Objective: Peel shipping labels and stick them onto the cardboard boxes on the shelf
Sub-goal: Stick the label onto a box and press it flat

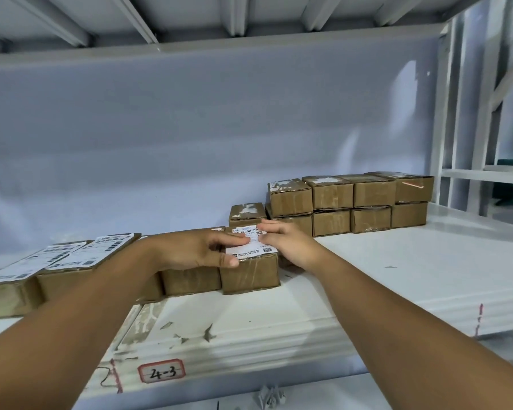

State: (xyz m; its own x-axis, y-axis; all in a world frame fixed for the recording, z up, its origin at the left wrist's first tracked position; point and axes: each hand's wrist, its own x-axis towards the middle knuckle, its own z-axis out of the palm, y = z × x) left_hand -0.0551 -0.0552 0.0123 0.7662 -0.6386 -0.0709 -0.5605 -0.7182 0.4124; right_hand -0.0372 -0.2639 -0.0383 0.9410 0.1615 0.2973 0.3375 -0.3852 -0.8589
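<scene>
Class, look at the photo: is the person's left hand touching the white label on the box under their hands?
Touching. In the head view, fingers of the left hand lie on the label atop the box, with no gap visible.

We press our left hand (202,250) and right hand (288,244) down on a white shipping label (251,250) atop a cardboard box (249,273) on the white shelf (397,261). Labelled boxes (71,261) sit to its left, and stacked boxes (353,202) stand behind on the right. A tag (162,372) reading 4-3 marks the shelf edge.
</scene>
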